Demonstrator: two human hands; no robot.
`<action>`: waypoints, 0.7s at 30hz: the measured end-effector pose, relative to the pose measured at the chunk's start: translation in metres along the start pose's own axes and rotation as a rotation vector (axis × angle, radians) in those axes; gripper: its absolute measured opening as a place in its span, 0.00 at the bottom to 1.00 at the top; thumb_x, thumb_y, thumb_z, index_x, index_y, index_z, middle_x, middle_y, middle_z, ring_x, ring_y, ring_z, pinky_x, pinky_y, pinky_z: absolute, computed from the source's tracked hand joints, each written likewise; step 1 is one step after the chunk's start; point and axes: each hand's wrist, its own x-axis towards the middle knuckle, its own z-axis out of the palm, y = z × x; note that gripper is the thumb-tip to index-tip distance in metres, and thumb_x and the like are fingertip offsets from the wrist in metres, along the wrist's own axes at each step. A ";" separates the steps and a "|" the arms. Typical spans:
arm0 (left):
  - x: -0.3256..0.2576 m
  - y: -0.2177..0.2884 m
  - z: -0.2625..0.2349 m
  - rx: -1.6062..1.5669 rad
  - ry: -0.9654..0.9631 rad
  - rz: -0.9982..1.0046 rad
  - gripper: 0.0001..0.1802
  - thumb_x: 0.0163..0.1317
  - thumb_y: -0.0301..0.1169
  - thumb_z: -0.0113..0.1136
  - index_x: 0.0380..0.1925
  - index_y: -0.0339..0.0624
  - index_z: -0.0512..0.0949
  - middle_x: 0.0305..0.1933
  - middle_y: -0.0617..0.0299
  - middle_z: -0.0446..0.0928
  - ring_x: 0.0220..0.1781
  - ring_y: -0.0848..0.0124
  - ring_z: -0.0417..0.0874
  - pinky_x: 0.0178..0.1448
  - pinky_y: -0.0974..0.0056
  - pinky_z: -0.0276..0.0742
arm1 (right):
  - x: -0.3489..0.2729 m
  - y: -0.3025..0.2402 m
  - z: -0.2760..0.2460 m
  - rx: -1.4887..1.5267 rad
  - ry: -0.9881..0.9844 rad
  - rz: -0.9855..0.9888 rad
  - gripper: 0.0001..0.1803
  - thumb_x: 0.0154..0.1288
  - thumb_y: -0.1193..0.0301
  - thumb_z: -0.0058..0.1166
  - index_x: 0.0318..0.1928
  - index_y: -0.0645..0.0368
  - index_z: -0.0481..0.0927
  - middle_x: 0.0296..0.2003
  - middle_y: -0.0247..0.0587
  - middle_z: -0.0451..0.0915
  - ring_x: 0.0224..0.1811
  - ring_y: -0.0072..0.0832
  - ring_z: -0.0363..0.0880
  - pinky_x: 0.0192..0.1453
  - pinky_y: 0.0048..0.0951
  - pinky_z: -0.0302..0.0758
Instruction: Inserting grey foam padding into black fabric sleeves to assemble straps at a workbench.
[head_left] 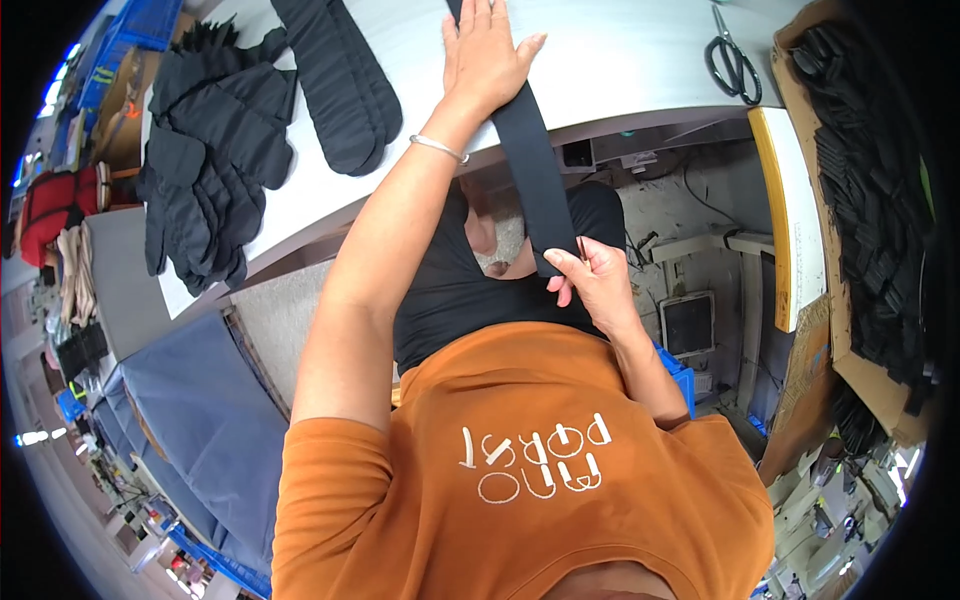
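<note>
1. We see the strip [537,165] slanting from upper centre down to centre
2. Our left hand [484,58] lies flat over it, fingers extended
3. Our right hand [604,287] pinches its lower end

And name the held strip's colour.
The held fabric strip is black, shown best in the head view.
</note>
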 end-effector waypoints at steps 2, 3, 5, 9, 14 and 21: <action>-0.015 -0.008 0.002 -0.302 0.256 0.182 0.45 0.69 0.50 0.53 0.72 0.24 0.54 0.78 0.33 0.47 0.81 0.47 0.44 0.81 0.48 0.43 | -0.004 -0.003 0.001 -0.273 0.132 -0.149 0.08 0.66 0.71 0.63 0.35 0.64 0.83 0.21 0.40 0.81 0.16 0.22 0.77 0.21 0.25 0.72; -0.017 -0.013 0.007 -0.298 0.263 0.182 0.45 0.69 0.50 0.53 0.72 0.24 0.54 0.78 0.33 0.47 0.81 0.47 0.44 0.81 0.48 0.43 | -0.005 -0.005 0.002 -0.545 0.260 -0.291 0.07 0.65 0.72 0.63 0.35 0.64 0.83 0.19 0.42 0.80 0.14 0.24 0.76 0.21 0.26 0.71; -0.012 -0.010 0.009 -0.180 0.676 0.002 0.34 0.69 0.41 0.58 0.65 0.24 0.66 0.68 0.34 0.67 0.72 0.52 0.68 0.73 0.55 0.63 | -0.002 -0.013 0.002 -0.769 0.362 -0.487 0.05 0.62 0.74 0.63 0.38 0.61 0.83 0.22 0.41 0.79 0.18 0.28 0.77 0.22 0.28 0.72; -0.098 0.027 -0.013 -1.128 0.269 -0.281 0.47 0.67 0.46 0.62 0.72 0.25 0.51 0.73 0.31 0.58 0.75 0.51 0.64 0.70 0.54 0.68 | -0.005 -0.025 0.002 -1.276 0.573 -0.802 0.21 0.52 0.79 0.64 0.49 0.52 0.84 0.33 0.36 0.75 0.30 0.31 0.80 0.29 0.34 0.77; -0.185 0.052 -0.014 -1.559 0.116 -0.562 0.40 0.60 0.20 0.68 0.69 0.28 0.58 0.63 0.47 0.71 0.59 0.68 0.76 0.63 0.65 0.75 | -0.008 -0.017 0.007 -0.948 0.311 -0.788 0.29 0.53 0.87 0.58 0.55 0.50 0.83 0.41 0.40 0.75 0.30 0.30 0.79 0.33 0.27 0.77; -0.204 0.034 -0.004 -1.708 -0.186 -0.880 0.29 0.61 0.24 0.69 0.61 0.32 0.71 0.51 0.58 0.81 0.49 0.75 0.83 0.51 0.73 0.79 | -0.003 -0.024 -0.012 -0.426 0.328 -0.388 0.13 0.65 0.75 0.60 0.49 0.64 0.82 0.36 0.34 0.79 0.25 0.13 0.69 0.27 0.18 0.65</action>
